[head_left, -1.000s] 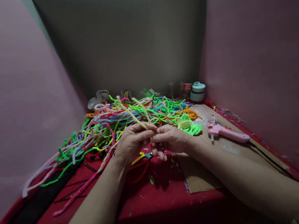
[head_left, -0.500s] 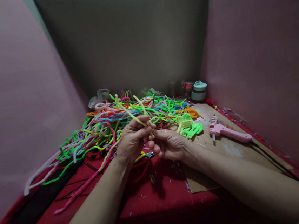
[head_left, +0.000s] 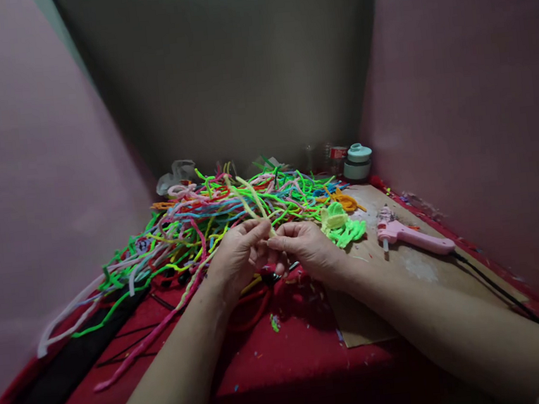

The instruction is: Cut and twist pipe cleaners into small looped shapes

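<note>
My left hand [head_left: 236, 256] and my right hand [head_left: 305, 246] meet above the red table cover, fingertips pinched together. Between them they hold a pale yellow pipe cleaner [head_left: 253, 202] whose two ends stick up and away over the pile. Behind the hands lies a big tangle of pipe cleaners [head_left: 204, 218] in green, pink, yellow, blue and orange. A folded green pipe-cleaner shape [head_left: 341, 225] lies just right of my right hand.
A pink glue gun [head_left: 413, 237] with a black cord lies on a cardboard sheet [head_left: 401, 278] at the right. A round lidded jar [head_left: 358, 162] stands at the back right. A black strip [head_left: 75, 357] lies at the left. Pink walls close in both sides.
Both hands have shifted slightly; the right hand rose and turned so its fingertips pinch the yellow pipe cleaner beside the left's. The cleaner's upright ends lean lower now.
</note>
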### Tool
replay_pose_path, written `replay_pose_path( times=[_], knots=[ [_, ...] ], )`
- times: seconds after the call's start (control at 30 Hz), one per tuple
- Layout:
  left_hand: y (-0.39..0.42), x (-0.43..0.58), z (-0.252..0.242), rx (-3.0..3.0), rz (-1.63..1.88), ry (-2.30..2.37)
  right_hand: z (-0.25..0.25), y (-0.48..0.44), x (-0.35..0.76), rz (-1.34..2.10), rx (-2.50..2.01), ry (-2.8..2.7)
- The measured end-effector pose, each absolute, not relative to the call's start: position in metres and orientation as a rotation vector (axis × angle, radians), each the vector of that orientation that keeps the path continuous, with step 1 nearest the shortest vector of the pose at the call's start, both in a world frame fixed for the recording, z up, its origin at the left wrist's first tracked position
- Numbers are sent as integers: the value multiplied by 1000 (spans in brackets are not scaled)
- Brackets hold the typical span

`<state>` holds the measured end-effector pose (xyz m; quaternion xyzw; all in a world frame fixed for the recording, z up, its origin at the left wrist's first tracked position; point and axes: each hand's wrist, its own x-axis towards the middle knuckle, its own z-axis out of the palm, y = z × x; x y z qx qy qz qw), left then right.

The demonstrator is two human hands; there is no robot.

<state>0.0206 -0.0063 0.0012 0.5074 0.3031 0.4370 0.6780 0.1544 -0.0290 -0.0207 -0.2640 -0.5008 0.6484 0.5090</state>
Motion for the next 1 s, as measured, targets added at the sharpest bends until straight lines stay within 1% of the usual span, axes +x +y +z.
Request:
replay_pose_path(
  times=[0.07, 0.13, 0.23, 0.3, 0.37, 0.53, 0.73, 1.0],
  knots=[
    [-6, 19, 0, 1198, 917, 732, -21, -29, 155, 1521, -699, -1231],
    [-7, 17, 0, 1223, 987, 790, -21, -27, 156, 1584, -686, -1187],
    [-8, 17, 3, 1195, 1112, 740, -21, -25, 160, 1892, -556, -1044],
    [-8, 18, 5, 1185, 1115, 691, -22, -25, 163, 2113, -502, -953],
    [-9, 18, 6, 1195, 1086, 684, -23, -24, 164, 2214, -449, -887],
    [-9, 19, 3, 1227, 1062, 749, -24, -25, 162, 2150, -363, -839],
    [-11, 21, 4, 1259, 1127, 932, -21, -27, 157, 2038, -477, -841],
    [-13, 20, 9, 1240, 1093, 953, -23, -26, 157, 1855, -557, -1000]
  ],
)
